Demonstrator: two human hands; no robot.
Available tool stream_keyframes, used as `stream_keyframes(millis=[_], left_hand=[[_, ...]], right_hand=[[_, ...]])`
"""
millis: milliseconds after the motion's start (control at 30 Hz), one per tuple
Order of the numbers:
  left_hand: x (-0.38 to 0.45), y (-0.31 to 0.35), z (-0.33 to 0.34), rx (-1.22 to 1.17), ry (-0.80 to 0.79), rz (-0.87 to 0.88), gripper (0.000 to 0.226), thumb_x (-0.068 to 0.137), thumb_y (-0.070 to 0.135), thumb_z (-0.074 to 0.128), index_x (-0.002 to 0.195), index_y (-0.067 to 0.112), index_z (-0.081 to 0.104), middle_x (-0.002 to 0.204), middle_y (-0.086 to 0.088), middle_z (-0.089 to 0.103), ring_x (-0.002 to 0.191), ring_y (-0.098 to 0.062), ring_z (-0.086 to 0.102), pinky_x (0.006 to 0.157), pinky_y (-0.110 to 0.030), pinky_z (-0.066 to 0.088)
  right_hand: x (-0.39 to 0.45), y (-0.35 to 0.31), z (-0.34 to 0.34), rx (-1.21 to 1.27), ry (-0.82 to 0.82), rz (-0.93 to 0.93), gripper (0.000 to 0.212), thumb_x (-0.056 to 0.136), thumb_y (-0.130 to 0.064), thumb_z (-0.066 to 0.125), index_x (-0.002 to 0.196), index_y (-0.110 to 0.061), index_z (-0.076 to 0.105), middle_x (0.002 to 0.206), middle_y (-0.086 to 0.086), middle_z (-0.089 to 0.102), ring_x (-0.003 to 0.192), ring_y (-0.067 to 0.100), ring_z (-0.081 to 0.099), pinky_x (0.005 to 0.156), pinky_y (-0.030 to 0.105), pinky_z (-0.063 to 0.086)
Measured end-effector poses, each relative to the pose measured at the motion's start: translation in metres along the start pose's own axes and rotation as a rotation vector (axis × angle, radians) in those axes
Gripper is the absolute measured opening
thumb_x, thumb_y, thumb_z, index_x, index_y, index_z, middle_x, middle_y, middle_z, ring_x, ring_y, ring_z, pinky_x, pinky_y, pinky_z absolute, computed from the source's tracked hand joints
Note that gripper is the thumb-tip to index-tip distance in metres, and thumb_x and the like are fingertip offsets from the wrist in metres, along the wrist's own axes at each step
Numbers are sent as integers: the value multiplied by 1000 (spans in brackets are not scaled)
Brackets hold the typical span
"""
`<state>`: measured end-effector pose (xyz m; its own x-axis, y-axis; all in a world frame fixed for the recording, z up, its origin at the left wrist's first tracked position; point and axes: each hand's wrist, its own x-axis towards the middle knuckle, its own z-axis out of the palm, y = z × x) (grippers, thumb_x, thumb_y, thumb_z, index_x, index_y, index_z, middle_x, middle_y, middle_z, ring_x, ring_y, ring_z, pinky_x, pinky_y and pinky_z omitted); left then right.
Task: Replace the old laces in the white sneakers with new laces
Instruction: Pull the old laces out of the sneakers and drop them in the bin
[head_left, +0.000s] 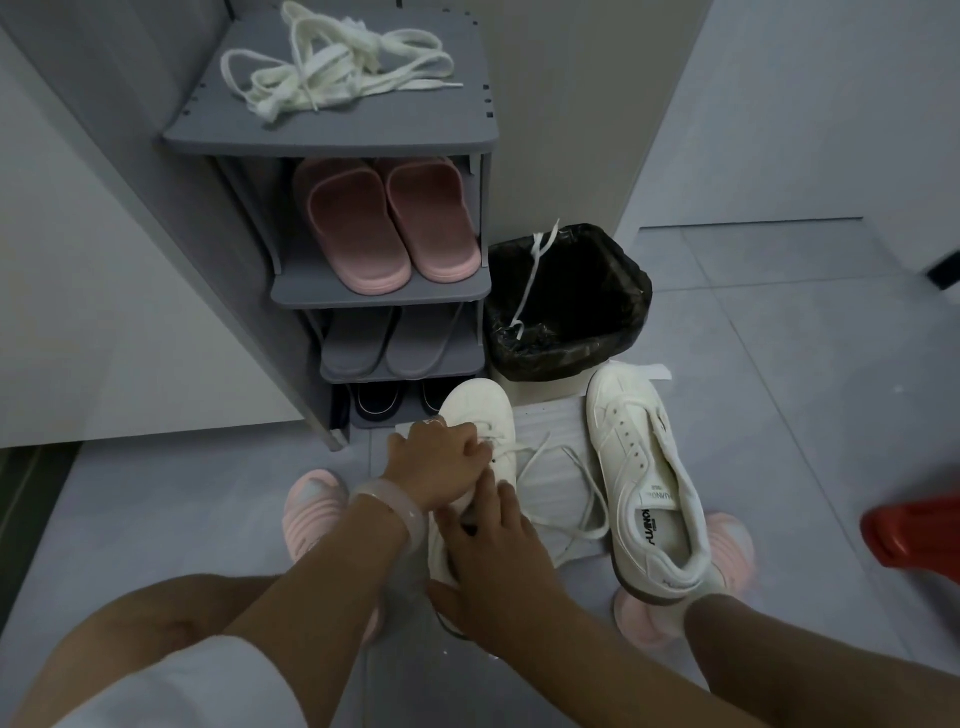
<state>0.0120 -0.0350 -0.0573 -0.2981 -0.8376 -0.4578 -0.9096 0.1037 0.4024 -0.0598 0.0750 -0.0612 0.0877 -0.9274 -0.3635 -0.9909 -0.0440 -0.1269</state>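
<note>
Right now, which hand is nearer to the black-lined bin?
Left. The left hand rests on the laced front of the left sneaker, just short of the bin. The right hand holds that sneaker's heel end, farther from it.

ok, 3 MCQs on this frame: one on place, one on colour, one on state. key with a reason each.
1. Where does the pile of laces lie?
A. on top of the rack
B. in the bin
C. on the floor

2. What colour are the slippers on the rack's first shelf under the top?
A. grey
B. pink
C. black

3. How is the right sneaker laced?
A. fully laced and tied
B. only near the toe, upper eyelets bare
C. no lace at all

Key:
1 A, the pile sits on the rack's top board.
2 B, the pair there is pink; the grey pair is a shelf lower.
3 B, a lace crosses near the toe and trails loose, while the eyelets above show bare.
</note>
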Motion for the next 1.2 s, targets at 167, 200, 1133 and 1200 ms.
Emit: stream_keyframes(millis=[167,200,1133,1200], left_hand=[[5,-2,-1,-173,-135,-93,32,89,53,38,85,26,56,121,-6,49,121,-26,42,105,-42,27],[7,-2,-1,-256,-159,-132,37,87,56,39,84,25,59,124,-7,50,121,-27,44,105,-40,30],[-19,-18,-47,-37,144,-49,18,87,11,51,103,5,59,106,-10,59,101,-25,54,75,-27,40],[-16,-19,-26,-21,-18,-28,14,88,21,55,91,8,56,89,-4,57,90,-20,54,63,-21,38]], right_hand=[[4,0,4,8,10,19,85,30,-71,74,101,-23,71,111,25,64,92,37,68,61,37,58],[5,0,4,13,-5,24,85,31,-71,74,100,-22,70,111,26,64,92,37,68,60,37,58],[0,1,-13,138,-89,-88,69,91,-47,44,145,-13,16,153,26,-9,142,38,1,100,49,37],[2,1,-10,74,51,-79,67,85,-49,52,136,-9,35,148,35,14,135,45,25,85,50,49]])
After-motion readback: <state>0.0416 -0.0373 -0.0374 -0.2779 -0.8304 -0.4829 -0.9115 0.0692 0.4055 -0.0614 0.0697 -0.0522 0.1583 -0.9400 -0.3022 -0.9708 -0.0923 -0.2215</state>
